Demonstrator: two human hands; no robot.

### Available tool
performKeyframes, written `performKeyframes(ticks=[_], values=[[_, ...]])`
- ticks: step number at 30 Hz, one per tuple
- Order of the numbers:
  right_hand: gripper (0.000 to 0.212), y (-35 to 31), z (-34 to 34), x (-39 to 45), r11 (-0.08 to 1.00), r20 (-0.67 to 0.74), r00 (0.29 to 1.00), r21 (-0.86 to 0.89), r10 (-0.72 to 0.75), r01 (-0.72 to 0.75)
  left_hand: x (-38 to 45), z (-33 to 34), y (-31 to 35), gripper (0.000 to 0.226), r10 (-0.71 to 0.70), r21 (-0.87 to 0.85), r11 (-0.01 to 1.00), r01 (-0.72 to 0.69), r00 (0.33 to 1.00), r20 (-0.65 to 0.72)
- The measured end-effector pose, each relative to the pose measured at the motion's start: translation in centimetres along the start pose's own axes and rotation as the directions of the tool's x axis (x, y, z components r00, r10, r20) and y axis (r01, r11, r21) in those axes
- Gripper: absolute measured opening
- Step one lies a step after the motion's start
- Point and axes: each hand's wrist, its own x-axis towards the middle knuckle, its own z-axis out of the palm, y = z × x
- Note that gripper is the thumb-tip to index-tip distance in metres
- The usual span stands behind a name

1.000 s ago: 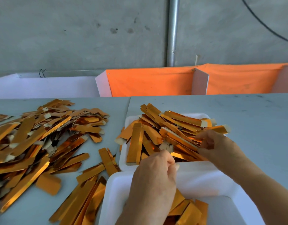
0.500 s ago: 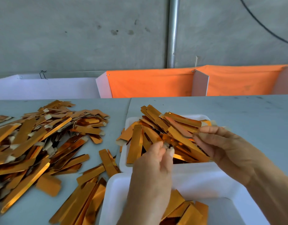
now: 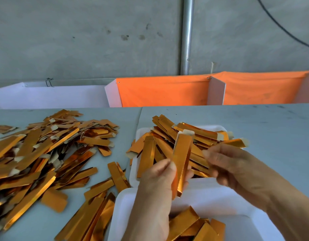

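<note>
Gold strip [image 3: 182, 153] upright in L grip [image 3: 157, 185].

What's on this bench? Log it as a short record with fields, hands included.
Left hand: holds one shiny gold cardboard strip, tilted near upright, above the trays
Right hand: blurred, just right of that strip; whether it holds anything is unclear
Far white foam tray: heaped with gold strips
Near white foam tray: some strips at its near end
Grey table: loose pile of strips spread on the left
</note>
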Motion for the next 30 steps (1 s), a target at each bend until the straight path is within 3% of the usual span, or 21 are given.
performKeyframes(ticks=[3,6,10,17,21,23,24,25,27,28,30], values=[[0.032,0.2,-0.7,0.3,0.998,-0.058,0.997,0.054,-0.042,0.045,-0.2,0.1,0.0,0.026,-0.015,0.073,0.997,0.011,0.998,0.054],[0.019,0.2,-0.3,0.3,0.993,0.03,0.997,0.094,-0.067,0.064,-0.4,0.3,-0.1,0.016,0.026,0.153,0.988,-0.037,0.997,0.075],[0.017,0.1,-0.4,0.5,0.99,0.01,0.996,0.109,-0.089,0.088,-0.8,0.6,0.0,0.007,0.038,0.208,0.975,-0.074,0.984,0.175],[0.007,-0.1,-1.2,0.4,0.987,0.083,0.992,0.139,-0.092,0.08,-0.8,0.9,-0.2,0.01,0.099,0.226,0.961,-0.159,0.962,0.256],[0.034,-0.1,-2.4,0.4,0.957,0.191,0.979,0.291,-0.075,0.016,-1.2,1.1,0.4,0.028,-0.019,-0.016,0.999,0.029,0.895,0.445],[0.044,-0.1,-2.8,0.3,0.946,0.207,0.975,0.323,-0.081,0.01,-1.4,1.3,0.4,0.036,0.037,-0.036,0.999,-0.023,0.896,0.443],[0.045,-0.1,-2.9,0.3,0.942,0.211,0.973,0.334,-0.097,0.022,-1.4,1.5,0.3,0.038,0.098,0.024,0.993,-0.118,0.908,0.407],[0.045,-0.1,-2.9,0.4,0.94,0.215,0.97,0.34,-0.117,0.038,-1.4,1.7,0.1,0.038,0.176,0.138,0.961,-0.24,0.914,0.366],[0.049,-0.1,-2.9,0.5,0.942,0.221,0.963,0.326,-0.154,0.076,-1.3,2.1,-0.4,0.045,0.363,0.408,0.787,-0.463,0.882,0.3],[0.05,-0.2,-2.8,0.5,0.945,0.228,0.959,0.313,-0.168,0.091,-1.2,2.3,-0.6,0.051,0.42,0.51,0.69,-0.515,0.857,0.297],[0.05,-0.3,-2.7,0.4,0.947,0.243,0.953,0.305,-0.183,0.104,-1.3,2.6,-0.7,0.06,0.456,0.576,0.615,-0.538,0.839,0.297]])
